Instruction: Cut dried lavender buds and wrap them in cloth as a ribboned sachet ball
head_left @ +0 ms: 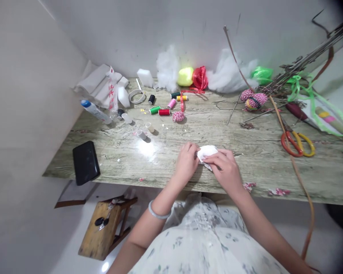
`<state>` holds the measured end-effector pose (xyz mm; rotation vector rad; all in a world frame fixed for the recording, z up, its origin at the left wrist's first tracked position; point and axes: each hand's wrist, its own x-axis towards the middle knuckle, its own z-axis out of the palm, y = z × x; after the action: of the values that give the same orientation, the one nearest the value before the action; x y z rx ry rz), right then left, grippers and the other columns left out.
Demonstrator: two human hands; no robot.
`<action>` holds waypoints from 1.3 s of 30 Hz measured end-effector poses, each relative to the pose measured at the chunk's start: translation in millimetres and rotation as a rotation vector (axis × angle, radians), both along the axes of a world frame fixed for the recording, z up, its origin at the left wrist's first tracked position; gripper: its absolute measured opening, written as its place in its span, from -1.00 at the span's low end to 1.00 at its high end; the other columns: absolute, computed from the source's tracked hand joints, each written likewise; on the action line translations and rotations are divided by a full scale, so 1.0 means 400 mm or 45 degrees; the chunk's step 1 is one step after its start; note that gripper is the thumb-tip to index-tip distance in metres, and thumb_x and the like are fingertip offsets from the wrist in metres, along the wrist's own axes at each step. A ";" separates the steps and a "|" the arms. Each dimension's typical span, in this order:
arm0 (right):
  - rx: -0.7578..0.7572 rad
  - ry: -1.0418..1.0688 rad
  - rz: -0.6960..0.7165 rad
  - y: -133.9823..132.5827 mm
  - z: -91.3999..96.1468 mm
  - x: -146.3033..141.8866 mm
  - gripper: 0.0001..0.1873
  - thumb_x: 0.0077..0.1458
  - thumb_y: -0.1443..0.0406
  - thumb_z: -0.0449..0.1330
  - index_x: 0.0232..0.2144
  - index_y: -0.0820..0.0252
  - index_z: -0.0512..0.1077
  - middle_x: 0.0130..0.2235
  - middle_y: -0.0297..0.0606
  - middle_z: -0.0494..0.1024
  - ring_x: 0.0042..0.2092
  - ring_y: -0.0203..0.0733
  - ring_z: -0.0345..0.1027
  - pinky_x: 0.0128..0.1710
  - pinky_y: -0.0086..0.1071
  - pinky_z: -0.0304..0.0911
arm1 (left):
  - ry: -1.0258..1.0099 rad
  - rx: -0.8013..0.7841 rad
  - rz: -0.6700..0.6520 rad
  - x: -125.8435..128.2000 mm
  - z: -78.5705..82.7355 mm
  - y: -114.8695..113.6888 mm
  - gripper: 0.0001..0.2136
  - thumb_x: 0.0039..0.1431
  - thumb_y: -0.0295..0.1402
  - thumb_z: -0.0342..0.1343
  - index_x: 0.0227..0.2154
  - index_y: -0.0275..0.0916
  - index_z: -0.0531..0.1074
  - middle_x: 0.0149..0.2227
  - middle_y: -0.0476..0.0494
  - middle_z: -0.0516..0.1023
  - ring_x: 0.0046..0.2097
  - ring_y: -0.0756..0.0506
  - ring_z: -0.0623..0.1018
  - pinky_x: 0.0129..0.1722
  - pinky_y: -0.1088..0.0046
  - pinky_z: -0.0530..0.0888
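A small crumpled white piece (pixel 207 150), of cloth or paper, lies near the front edge of the table in front of me. I cannot tell its material. My left hand (pixel 186 161) has its fingers curled closed at the left side of the piece, and the fingertips are partly hidden. From the right, my right hand (pixel 226 168) pinches the piece, with thumb and fingers bent over its lower right part. Behind my hands sits a ball of red-and-white string (pixel 178 117).
Several thread spools, such as a red one (pixel 164 112), and a tape roll (pixel 137 96) lie behind. White stuffing (pixel 168 68) rests against the wall. Scissors (pixel 294 144), a long brown strip (pixel 294 163) and dry twigs (pixel 300 66) are right; a black phone-like object (pixel 86 163) is left.
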<state>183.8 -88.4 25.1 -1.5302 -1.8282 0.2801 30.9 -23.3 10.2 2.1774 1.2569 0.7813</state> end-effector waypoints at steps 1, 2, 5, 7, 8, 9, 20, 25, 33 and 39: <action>-0.007 0.004 0.011 -0.005 -0.004 0.000 -0.80 0.14 0.37 0.13 -0.29 0.00 0.53 -0.26 -0.32 0.57 -0.03 -0.06 0.23 0.05 -0.08 0.21 | 0.002 -0.018 -0.013 0.001 0.000 0.002 -0.83 0.07 -0.60 0.04 -0.31 -0.23 0.35 -0.22 -0.11 0.39 -0.11 -0.11 0.38 -0.09 0.35 0.34; -0.016 0.006 0.029 -0.009 -0.007 0.002 -0.82 0.13 0.35 0.15 -0.25 0.02 0.52 -0.24 -0.29 0.56 -0.04 -0.07 0.25 0.05 -0.08 0.21 | 0.002 -0.038 -0.014 0.001 -0.001 0.003 -0.84 0.07 -0.60 0.03 -0.32 -0.23 0.34 -0.26 -0.09 0.39 -0.15 -0.10 0.38 -0.13 0.37 0.35; -0.021 0.024 0.059 -0.018 -0.018 0.015 -0.76 0.08 0.29 0.21 -0.15 0.07 0.50 -0.03 -0.16 0.44 0.03 -0.06 0.27 0.05 -0.08 0.24 | -0.026 -0.102 0.014 0.004 -0.001 0.009 -0.88 0.08 -0.58 0.04 -0.38 -0.22 0.31 -0.32 -0.05 0.37 -0.22 -0.08 0.38 -0.23 0.42 0.34; -0.011 0.053 0.041 -0.018 -0.025 0.024 -0.77 0.11 0.32 0.17 -0.16 0.08 0.51 0.10 -0.12 0.32 0.09 -0.05 0.25 0.04 -0.11 0.26 | -0.074 -0.150 0.019 0.002 0.001 0.012 -0.89 0.08 -0.56 0.06 -0.39 -0.22 0.30 -0.33 -0.04 0.36 -0.24 -0.06 0.39 -0.26 0.44 0.34; -0.003 0.064 0.028 -0.016 -0.027 0.027 -0.77 0.12 0.36 0.13 -0.19 0.07 0.52 0.11 -0.13 0.32 0.09 -0.07 0.25 0.03 -0.13 0.27 | -0.092 -0.170 0.015 -0.001 0.004 0.013 -0.90 0.09 -0.55 0.07 -0.38 -0.23 0.30 -0.33 -0.04 0.36 -0.24 -0.06 0.39 -0.26 0.44 0.34; 0.010 0.067 0.014 -0.012 -0.028 0.029 -0.75 0.14 0.39 0.09 -0.22 0.05 0.53 0.07 -0.16 0.36 0.07 -0.10 0.28 0.01 -0.15 0.28 | -0.101 -0.185 0.000 -0.007 0.008 0.014 -0.91 0.10 -0.53 0.08 -0.37 -0.23 0.31 -0.32 -0.05 0.36 -0.23 -0.06 0.40 -0.25 0.44 0.35; -0.002 -0.028 -0.090 0.043 -0.010 0.007 -0.73 0.09 0.49 0.10 -0.35 0.06 0.53 -0.30 -0.32 0.54 -0.17 -0.13 0.30 -0.15 -0.27 0.26 | -0.010 -0.256 -0.361 -0.127 0.028 0.046 -0.75 0.13 -0.51 0.13 -0.12 -0.19 0.42 -0.22 -0.07 0.46 -0.19 -0.04 0.47 -0.18 0.46 0.39; -0.044 -0.343 0.010 0.038 -0.002 -0.004 -0.76 0.15 0.47 0.05 -0.28 0.12 0.48 -0.30 -0.25 0.52 -0.19 -0.09 0.26 -0.22 -0.29 0.22 | 0.138 0.014 -0.541 -0.092 0.038 0.093 -0.85 0.23 -0.38 0.05 -0.33 -0.20 0.53 -0.39 -0.05 0.38 -0.29 -0.02 0.43 -0.28 0.49 0.34; -0.026 -0.370 -0.026 0.028 -0.023 -0.007 -0.78 0.20 0.44 -0.01 -0.23 0.20 0.43 -0.30 -0.16 0.52 -0.18 -0.09 0.32 -0.21 -0.28 0.24 | -0.080 -0.195 -0.846 -0.034 0.069 0.172 -0.90 0.13 -0.48 0.12 -0.45 -0.27 0.51 -0.24 -0.11 0.47 -0.20 -0.03 0.47 -0.17 0.48 0.36; 0.013 -0.047 -0.033 0.006 -0.049 -0.006 -0.74 0.24 0.40 -0.04 -0.21 0.14 0.45 -0.21 -0.20 0.54 -0.12 -0.13 0.36 -0.09 -0.27 0.26 | -0.177 -0.427 -0.833 -0.019 0.049 0.194 -0.92 0.09 -0.49 0.13 -0.48 -0.29 0.48 -0.43 -0.05 0.47 -0.30 -0.01 0.45 -0.22 0.49 0.34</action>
<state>181.5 -86.1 5.7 -1.5600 -1.8343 0.2314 23.4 54.3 30.0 2.0220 0.4967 0.4024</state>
